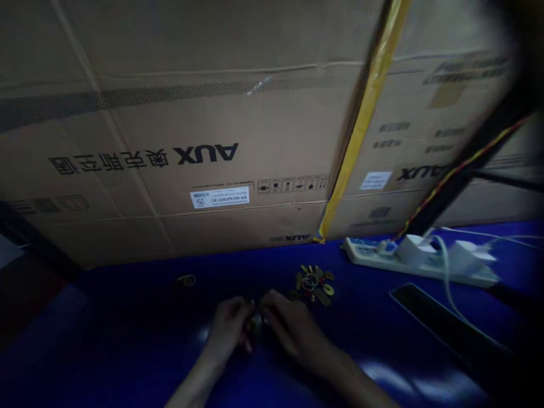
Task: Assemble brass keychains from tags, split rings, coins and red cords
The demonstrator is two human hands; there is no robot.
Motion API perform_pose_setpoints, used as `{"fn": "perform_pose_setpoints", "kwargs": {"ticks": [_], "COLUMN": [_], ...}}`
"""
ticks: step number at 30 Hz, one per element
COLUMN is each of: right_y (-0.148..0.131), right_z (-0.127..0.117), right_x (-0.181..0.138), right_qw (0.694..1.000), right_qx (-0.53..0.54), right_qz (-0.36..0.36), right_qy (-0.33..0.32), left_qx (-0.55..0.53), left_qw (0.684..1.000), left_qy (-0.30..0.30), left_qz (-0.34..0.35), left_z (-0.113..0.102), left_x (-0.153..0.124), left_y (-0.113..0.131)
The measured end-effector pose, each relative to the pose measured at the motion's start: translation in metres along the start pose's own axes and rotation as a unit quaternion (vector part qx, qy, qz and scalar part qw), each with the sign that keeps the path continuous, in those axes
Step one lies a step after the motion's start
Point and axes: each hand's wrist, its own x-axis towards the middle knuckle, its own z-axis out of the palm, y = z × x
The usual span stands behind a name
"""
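My left hand (pixel 227 326) and my right hand (pixel 293 331) meet low on the dark blue tabletop (pixel 140 306). Between their fingers is a small shiny metal piece (pixel 256 321), dim and partly hidden, so its exact shape is hard to make out. Just beyond my right hand lies a loose pile of brass tags and metal rings (pixel 312 285). Farther left, a single small metal ring (pixel 186 280) lies alone on the table.
A white power strip (pixel 420 260) with white plug adapters and cables lies at the right, near a flat black slab (pixel 446 323). Large AUX cardboard boxes (pixel 191 153) with yellow tape stand along the back edge. A black post (pixel 471 170) carrying red-and-yellow wire crosses the upper right.
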Motion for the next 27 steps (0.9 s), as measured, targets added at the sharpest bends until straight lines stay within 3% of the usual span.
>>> {"fn": "perform_pose_setpoints", "kwargs": {"ticks": [5,11,17,19,22,25,27], "right_y": [-0.007,-0.01,-0.016,-0.018,-0.02,-0.015,-0.008], "right_z": [0.002,0.001,0.0,0.0,-0.003,-0.008,-0.015], "right_x": [-0.001,0.002,0.001,0.001,0.001,0.003,0.005], "right_qw": [0.999,0.991,0.992,0.994,0.995,0.995,0.992], "right_qx": [0.041,0.098,0.089,0.069,0.055,0.04,0.02], "right_qz": [-0.006,0.019,-0.042,-0.065,-0.071,-0.071,-0.067], "right_qy": [-0.001,0.087,0.085,0.059,0.032,0.063,0.102], "left_qx": [-0.078,-0.266,-0.338,-0.34,-0.318,-0.266,-0.185], "left_qw": [0.997,0.96,0.918,0.915,0.924,0.937,0.962], "left_qy": [0.019,-0.031,-0.118,-0.123,-0.086,-0.067,-0.068], "left_qz": [-0.007,-0.083,-0.169,-0.18,-0.194,-0.216,-0.189], "left_z": [-0.012,-0.006,0.013,0.017,0.021,0.019,0.015], "left_x": [0.001,-0.002,-0.008,-0.012,-0.016,-0.015,-0.013], "left_y": [0.013,0.007,-0.011,-0.012,-0.012,-0.007,-0.001]}}
